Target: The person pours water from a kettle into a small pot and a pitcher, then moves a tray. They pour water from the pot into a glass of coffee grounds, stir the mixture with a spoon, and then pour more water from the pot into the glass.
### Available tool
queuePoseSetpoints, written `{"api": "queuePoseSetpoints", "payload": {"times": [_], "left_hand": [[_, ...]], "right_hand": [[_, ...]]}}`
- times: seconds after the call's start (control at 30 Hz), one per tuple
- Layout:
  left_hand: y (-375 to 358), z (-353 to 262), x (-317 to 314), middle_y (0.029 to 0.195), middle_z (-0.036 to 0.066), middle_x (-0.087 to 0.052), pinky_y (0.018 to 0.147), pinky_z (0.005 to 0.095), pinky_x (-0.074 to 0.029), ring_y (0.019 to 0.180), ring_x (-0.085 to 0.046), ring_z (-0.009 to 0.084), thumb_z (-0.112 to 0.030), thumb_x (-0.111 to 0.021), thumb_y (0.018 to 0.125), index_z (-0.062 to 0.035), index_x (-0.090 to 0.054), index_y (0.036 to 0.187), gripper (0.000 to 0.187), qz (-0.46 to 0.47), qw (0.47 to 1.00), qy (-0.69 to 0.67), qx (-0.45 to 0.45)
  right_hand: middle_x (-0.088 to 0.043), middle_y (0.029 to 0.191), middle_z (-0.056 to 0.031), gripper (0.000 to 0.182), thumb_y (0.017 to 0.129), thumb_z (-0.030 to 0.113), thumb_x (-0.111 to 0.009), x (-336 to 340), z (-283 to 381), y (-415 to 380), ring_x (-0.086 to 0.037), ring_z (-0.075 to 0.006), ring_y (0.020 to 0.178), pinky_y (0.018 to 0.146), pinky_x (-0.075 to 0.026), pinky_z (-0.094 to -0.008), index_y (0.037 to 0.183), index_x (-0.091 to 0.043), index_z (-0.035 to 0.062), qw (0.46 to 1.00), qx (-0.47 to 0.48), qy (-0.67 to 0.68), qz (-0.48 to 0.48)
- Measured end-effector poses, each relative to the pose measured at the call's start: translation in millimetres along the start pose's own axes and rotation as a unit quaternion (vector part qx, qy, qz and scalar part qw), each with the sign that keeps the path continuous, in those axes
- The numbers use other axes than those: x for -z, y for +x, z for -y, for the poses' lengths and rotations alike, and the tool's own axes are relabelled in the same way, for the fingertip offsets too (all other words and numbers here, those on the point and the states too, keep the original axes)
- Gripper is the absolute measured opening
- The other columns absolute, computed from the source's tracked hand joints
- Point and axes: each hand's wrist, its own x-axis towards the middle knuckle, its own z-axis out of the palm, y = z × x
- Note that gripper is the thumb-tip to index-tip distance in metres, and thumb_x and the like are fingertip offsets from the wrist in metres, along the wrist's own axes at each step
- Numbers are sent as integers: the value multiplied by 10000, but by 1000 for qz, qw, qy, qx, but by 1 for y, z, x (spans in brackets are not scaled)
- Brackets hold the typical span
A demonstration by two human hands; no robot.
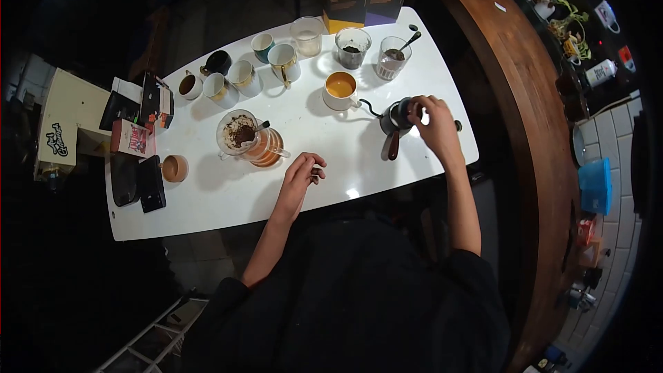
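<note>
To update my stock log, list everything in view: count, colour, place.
grinder: one, dark, table right
cup: one, white, table centre
glasses: three, clear, table back
mugs: six, white, black and teal, back left
dripper: one, clear, on server
server: one, clear, table left
bowl: one, tan, table left
slabs: two, black, front left
box: one, pink, table left
cartons: about four, multicoloured, back
table: one, white, centre
counter: one, brown, right
other items: uncounted, mixed colours, outer edges, partly unclear
left hand: one, bare, above table
right hand: one, bare, at grinder
</note>
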Motion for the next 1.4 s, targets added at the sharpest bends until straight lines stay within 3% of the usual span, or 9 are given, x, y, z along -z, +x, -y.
{"api": "queuePoseSetpoints", "payload": {"times": [0.57,0.8,0.93,1.1,1.2,1.23,1.27,1.33,1.4], "left_hand": [[5,17,-38,999,52,-556,754,262,-398,856,-531,130,-223,-413,1015,-57,-534,1023,206,-125,991,-40,-3],[1,13,-46,988,27,-572,738,241,-405,834,-544,105,-240,-418,1025,-62,-559,1018,228,-163,985,-41,-27],[-24,4,-41,970,23,-585,727,240,-412,829,-559,97,-238,-447,1014,-57,-564,1024,216,-184,981,35,-45],[-73,-43,-20,858,13,-586,690,209,-419,767,-551,74,-181,-509,977,-45,-581,1012,157,-222,959,153,-92],[-87,-62,12,793,-5,-550,648,194,-395,704,-498,58,-169,-513,975,-41,-587,979,149,-290,929,185,-132],[-88,-71,21,737,-17,-501,601,196,-363,656,-431,46,-169,-515,976,-35,-586,937,156,-304,919,196,-161],[-89,-76,34,737,-17,-501,601,196,-363,656,-431,46,-169,-515,976,-35,-586,937,156,-296,921,197,-161],[-89,-82,61,722,-21,-481,581,210,-342,637,-404,45,-169,-514,977,-30,-577,917,164,-348,898,173,-207],[-83,-88,86,720,-18,-470,585,212,-332,641,-403,52,-164,-503,977,-32,-571,913,162,-345,891,195,-223]], "right_hand": [[-612,888,-107,256,723,40,-720,-18,-22,16,-561,-307,887,812,-479,-399,964,-632,49,992,40,-34,112],[-585,984,-143,311,777,78,-706,-2,-10,13,-550,-322,928,814,-468,-411,1072,-616,33,988,66,-32,134],[-547,962,-115,228,855,81,-663,20,18,12,-536,-264,857,738,-451,-370,1070,-613,24,991,104,78,19],[-540,860,-116,127,869,70,-645,18,55,10,-533,-260,700,700,-448,-350,957,-609,-15,957,99,251,103],[-527,723,-123,129,885,102,-626,-1,70,5,-496,-251,631,531,-380,-324,865,-583,-18,966,151,189,91],[-475,639,-92,203,924,130,-594,-7,74,-2,-447,-176,590,513,-327,-285,817,-557,-38,968,103,216,77],[-475,639,-92,203,924,130,-594,-14,75,-13,-447,-176,590,513,-327,-285,817,-557,-38,969,98,214,70],[-407,621,-54,285,970,151,-540,-24,65,-37,-375,-101,613,539,-315,-278,784,-522,-63,948,-145,272,73],[-373,649,-37,325,1001,176,-488,-34,55,-57,-337,-71,666,557,-315,-278,790,-499,-71,944,-210,254,-32]]}}
